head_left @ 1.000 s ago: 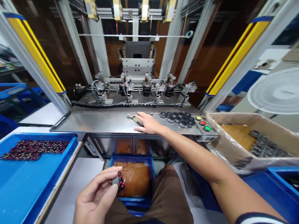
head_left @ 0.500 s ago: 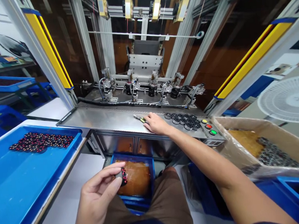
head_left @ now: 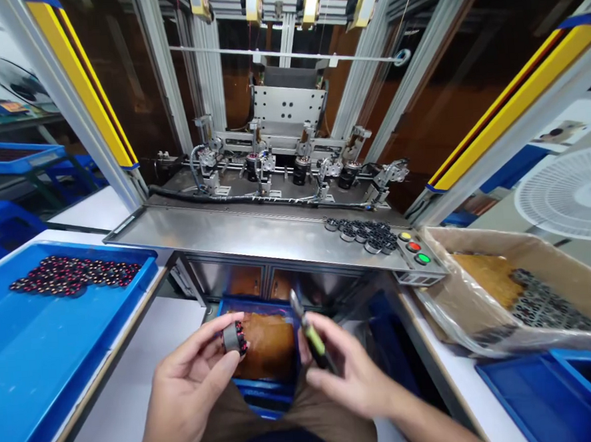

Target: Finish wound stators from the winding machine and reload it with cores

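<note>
The steel bench (head_left: 236, 234) of the winding machine stretches ahead of me, a blue tray (head_left: 28, 357) of wound parts at my left. Over my lap, my left hand (head_left: 185, 388) pinches a small wound stator (head_left: 233, 338) between thumb and fingers, its axis lying roughly sideways. My right hand (head_left: 352, 374) grips green-handled cutters (head_left: 310, 337), long axis tilted, tips pointing up and away.
</note>
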The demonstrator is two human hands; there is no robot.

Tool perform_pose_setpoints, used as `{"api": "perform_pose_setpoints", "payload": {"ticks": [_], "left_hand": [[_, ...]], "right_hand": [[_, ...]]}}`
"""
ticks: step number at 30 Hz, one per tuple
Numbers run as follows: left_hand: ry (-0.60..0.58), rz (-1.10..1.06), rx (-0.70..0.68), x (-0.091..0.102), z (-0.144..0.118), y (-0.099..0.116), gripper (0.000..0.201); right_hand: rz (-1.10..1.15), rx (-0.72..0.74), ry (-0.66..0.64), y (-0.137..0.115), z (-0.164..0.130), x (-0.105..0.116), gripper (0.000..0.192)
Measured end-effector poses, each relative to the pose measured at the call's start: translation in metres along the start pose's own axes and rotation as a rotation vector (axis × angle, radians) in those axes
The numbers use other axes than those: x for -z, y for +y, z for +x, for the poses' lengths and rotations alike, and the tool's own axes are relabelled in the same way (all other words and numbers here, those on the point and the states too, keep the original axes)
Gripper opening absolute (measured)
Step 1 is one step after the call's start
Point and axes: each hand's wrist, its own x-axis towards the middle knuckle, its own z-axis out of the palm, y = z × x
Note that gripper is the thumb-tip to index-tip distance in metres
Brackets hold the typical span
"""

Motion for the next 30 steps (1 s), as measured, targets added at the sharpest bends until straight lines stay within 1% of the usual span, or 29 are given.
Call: {"api": "perform_pose_setpoints", "payload": {"ticks": [2, 3, 4, 6, 9, 12, 15, 19, 21, 26, 30], "left_hand": [[0.009, 0.05, -0.02, -0.006, 0.001, 0.0, 0.031], [0.013, 0.085, -0.029, -0.008, 0.001, -0.001, 0.031], [0.016, 0.121, -0.04, -0.011, 0.001, -0.001, 0.031], [0.017, 0.18, -0.059, -0.015, 0.001, -0.001, 0.031], [0.015, 0.219, -0.074, -0.018, -0.001, -0.002, 0.031], [0.029, 0.235, -0.08, -0.018, -0.004, -0.001, 0.031], [0.047, 0.251, -0.08, -0.017, -0.007, 0.0, 0.031], [0.064, 0.253, -0.065, -0.015, -0.009, 0.0, 0.031], [0.052, 0.253, -0.065, -0.014, -0.009, -0.001, 0.03], [0.051, 0.266, -0.066, -0.014, -0.008, -0.003, 0.032], [0.03, 0.238, -0.105, -0.013, -0.008, -0.003, 0.032]], "right_hand": [[-0.12, 0.021, -0.011, 0.0, -0.03, -0.023, 0.071], [-0.164, 0.041, -0.016, 0.0, -0.037, -0.031, 0.074], [-0.174, 0.071, -0.018, -0.001, -0.04, -0.037, 0.076], [-0.103, 0.152, -0.011, -0.004, -0.036, -0.042, 0.081], [-0.012, 0.246, 0.022, -0.009, -0.022, -0.044, 0.085], [-0.002, 0.276, 0.042, -0.011, -0.014, -0.046, 0.086], [0.003, 0.298, 0.042, -0.011, -0.013, -0.049, 0.085], [0.01, 0.308, 0.022, -0.011, -0.01, -0.05, 0.085], [0.013, 0.311, 0.017, -0.011, -0.008, -0.05, 0.083], [-0.008, 0.318, 0.029, -0.008, -0.01, -0.051, 0.084], [-0.038, 0.3, 0.046, -0.007, -0.012, -0.051, 0.081]]}}
